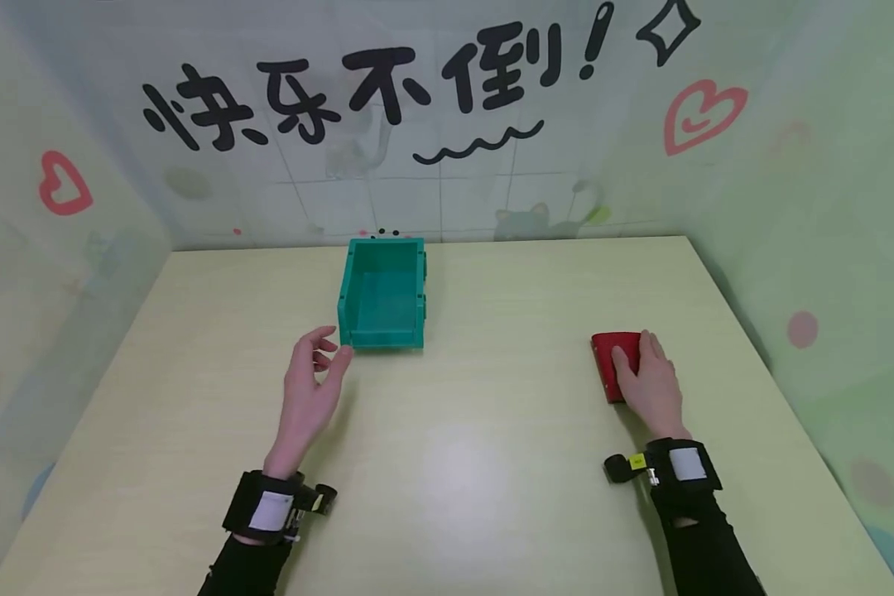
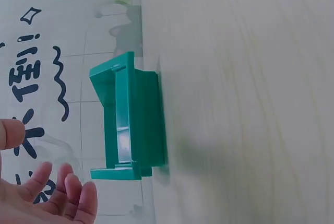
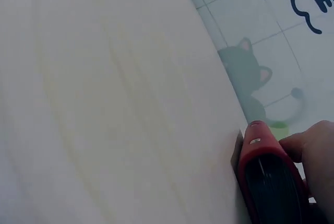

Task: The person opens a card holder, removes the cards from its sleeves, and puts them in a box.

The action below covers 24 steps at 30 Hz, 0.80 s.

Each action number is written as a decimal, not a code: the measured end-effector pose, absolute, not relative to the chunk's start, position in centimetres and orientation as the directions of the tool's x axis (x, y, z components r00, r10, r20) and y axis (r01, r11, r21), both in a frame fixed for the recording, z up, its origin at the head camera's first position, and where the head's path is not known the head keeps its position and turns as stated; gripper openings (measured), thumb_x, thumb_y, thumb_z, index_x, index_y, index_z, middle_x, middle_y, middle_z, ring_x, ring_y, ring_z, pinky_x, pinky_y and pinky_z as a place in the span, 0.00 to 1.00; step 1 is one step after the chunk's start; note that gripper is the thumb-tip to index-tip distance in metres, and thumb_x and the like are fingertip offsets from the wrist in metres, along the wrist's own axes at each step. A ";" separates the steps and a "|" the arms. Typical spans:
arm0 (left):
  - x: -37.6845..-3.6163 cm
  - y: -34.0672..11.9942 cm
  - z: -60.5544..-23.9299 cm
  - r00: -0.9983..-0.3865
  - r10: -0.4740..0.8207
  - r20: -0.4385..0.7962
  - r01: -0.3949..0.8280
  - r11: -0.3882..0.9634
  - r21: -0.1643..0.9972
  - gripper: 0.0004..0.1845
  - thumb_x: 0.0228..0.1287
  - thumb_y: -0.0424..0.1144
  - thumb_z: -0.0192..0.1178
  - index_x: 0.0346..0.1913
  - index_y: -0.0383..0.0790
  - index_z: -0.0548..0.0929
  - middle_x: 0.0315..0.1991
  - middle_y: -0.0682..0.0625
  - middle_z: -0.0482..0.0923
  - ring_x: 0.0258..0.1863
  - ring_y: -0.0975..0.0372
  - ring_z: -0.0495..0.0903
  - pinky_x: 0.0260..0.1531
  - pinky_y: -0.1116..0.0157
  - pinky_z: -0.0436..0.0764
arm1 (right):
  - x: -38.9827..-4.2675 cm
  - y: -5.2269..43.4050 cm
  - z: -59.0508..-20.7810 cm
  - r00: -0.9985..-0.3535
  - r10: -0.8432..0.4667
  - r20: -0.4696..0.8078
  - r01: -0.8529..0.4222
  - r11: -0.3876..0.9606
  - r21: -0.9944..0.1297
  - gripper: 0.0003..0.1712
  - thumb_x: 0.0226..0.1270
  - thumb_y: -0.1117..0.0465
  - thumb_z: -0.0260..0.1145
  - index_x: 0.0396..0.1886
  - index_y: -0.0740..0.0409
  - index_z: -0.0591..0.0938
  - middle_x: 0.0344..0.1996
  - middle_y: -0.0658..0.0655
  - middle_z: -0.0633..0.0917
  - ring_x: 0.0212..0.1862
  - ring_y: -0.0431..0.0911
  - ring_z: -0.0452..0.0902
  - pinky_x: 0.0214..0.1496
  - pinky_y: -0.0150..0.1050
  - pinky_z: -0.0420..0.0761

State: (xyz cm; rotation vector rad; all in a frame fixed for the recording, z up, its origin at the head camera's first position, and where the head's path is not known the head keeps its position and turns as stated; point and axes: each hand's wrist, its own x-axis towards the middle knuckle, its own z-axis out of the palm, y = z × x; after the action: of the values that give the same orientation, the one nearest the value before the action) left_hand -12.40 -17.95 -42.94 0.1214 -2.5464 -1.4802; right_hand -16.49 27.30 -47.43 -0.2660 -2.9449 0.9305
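1. Pale wooden tabletop (image 1: 447, 497) filled the head view, boxed in by soft green walls with black brush lettering and red hearts across the back. An open-topped teal plastic storage bin (image 1: 382, 296) sat toward the far middle, its long axis running away from the person. Left hand (image 1: 309, 396) lay just in front of and to the left of the bin's near left corner, fingers loosely spread and holding nothing, fingertips near that corner, though contact could not be told. Well apart on the right, a flat red plastic object (image 1: 611, 356) lay on the table, its long axis also running away from the person, with the right hand (image 1: 650, 387) resting on top of it, fingers draped over its right half. The right hand was plainly the nearer one to the red piece, the left the nearer to the bin

2. Left wrist view showed the teal bin (image 2: 130, 119) from its side, standing on the table apart from the hand, with the left hand's fingers (image 2: 68, 192) relaxed and wide in the lower corner, gripping nothing

3. Right wrist view showed the red object (image 3: 266, 172) close up, a rounded red rim around a dark inner face, and the right hand's fingers (image 3: 313, 145) curled against its far side, holding it against the table
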 end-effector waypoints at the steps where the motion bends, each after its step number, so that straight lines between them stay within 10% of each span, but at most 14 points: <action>1: -12.3 -17.6 -42.9 -0.978 -0.170 0.120 0.027 0.469 0.883 0.23 0.77 0.43 0.54 0.68 0.37 0.69 0.52 0.41 0.73 0.45 0.56 0.69 0.46 0.64 0.68 | -16.4 27.5 -47.5 -0.983 0.181 -0.001 0.147 0.793 -0.591 0.34 0.81 0.48 0.45 0.74 0.69 0.60 0.66 0.75 0.70 0.64 0.69 0.69 0.62 0.63 0.74; 6: -12.1 -16.2 -43.3 -0.989 -0.127 0.082 0.027 0.385 0.922 0.18 0.77 0.39 0.54 0.64 0.36 0.73 0.47 0.41 0.77 0.40 0.63 0.72 0.43 0.71 0.70 | -16.2 27.5 -47.9 -0.978 0.185 0.094 0.084 0.767 -0.636 0.20 0.82 0.55 0.46 0.57 0.67 0.70 0.41 0.70 0.78 0.40 0.59 0.74 0.35 0.44 0.74; 12: -12.6 -14.1 -44.4 -0.999 -0.016 0.036 0.027 0.382 0.924 0.17 0.76 0.38 0.55 0.62 0.35 0.76 0.47 0.40 0.80 0.43 0.55 0.77 0.43 0.71 0.73 | -15.6 24.9 -47.9 -0.985 0.151 0.077 0.061 0.736 -0.674 0.28 0.81 0.58 0.49 0.73 0.68 0.64 0.60 0.76 0.77 0.54 0.66 0.77 0.57 0.60 0.79; 24: -13.1 -11.4 -46.1 -0.985 0.147 -0.095 -0.026 0.412 0.911 0.16 0.74 0.38 0.57 0.59 0.34 0.79 0.42 0.38 0.84 0.35 0.56 0.83 0.38 0.69 0.78 | -14.3 18.3 -49.2 -0.973 0.144 0.183 -0.051 0.635 -0.770 0.29 0.76 0.60 0.60 0.70 0.69 0.69 0.62 0.71 0.79 0.60 0.64 0.79 0.62 0.58 0.79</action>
State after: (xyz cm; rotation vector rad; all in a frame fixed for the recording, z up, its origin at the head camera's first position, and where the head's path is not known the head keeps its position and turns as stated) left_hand -13.13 -11.36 -46.05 -0.1199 -2.7708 -1.7914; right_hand -14.26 18.33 -49.19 -0.0755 -2.6299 1.2494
